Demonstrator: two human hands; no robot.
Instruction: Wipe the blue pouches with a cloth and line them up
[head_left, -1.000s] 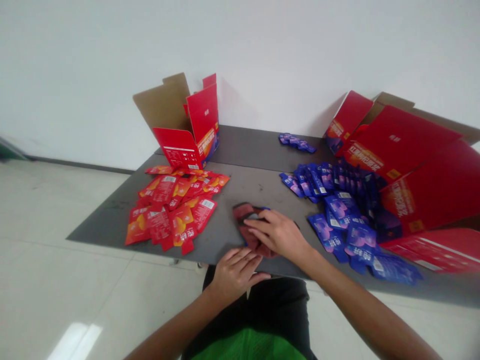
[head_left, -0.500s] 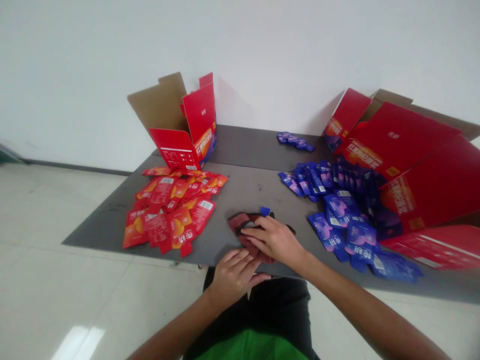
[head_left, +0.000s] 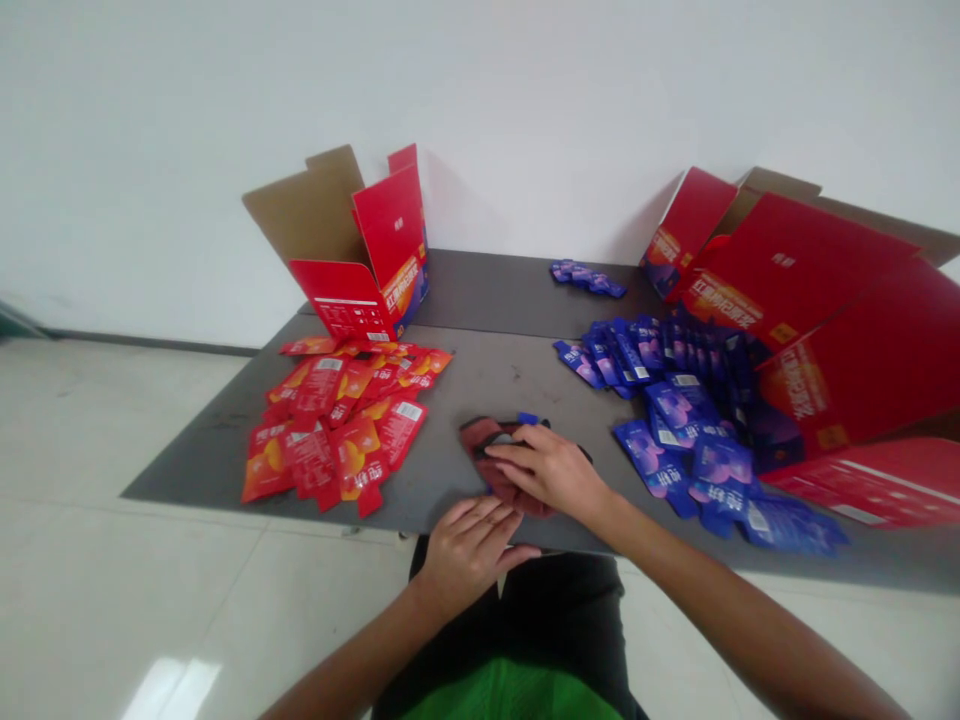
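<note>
A reddish-brown cloth point(head_left: 480, 435) with dark edging is spread, rumpled, near the front edge of the tabletop point(head_left: 487, 375), between two groups of packets. Its upper part is covered by the right hand point(head_left: 559, 470), whose fingers are bent over the fabric and closed on it by a dark strip. The left hand point(head_left: 469, 555) is laid at the front edge of the tabletop, fingers straight and side by side, thumb held away from them; the cloth's near edge is touched by its fingertips, but whether it is pinched there cannot be told. The two hands are placed close together, with cloth between them. A small blue piece point(head_left: 527, 417) is seen at the cloth's far edge, mostly hidden.

To the left, red packets point(head_left: 341, 420) are heaped, overlapping, in front of an open red carton point(head_left: 345, 295), whose flaps are raised and whose brown inner side is shown. To the right, blue packets point(head_left: 675, 410) are piled in overlapping rows, the nearest of them blurred. Beside these, more red cartons point(head_left: 795, 280) are crowded together, with flaps standing up. Farther back, a short row of blue sachets point(head_left: 587, 278) is set apart near the wall point(head_left: 525, 120).
</note>
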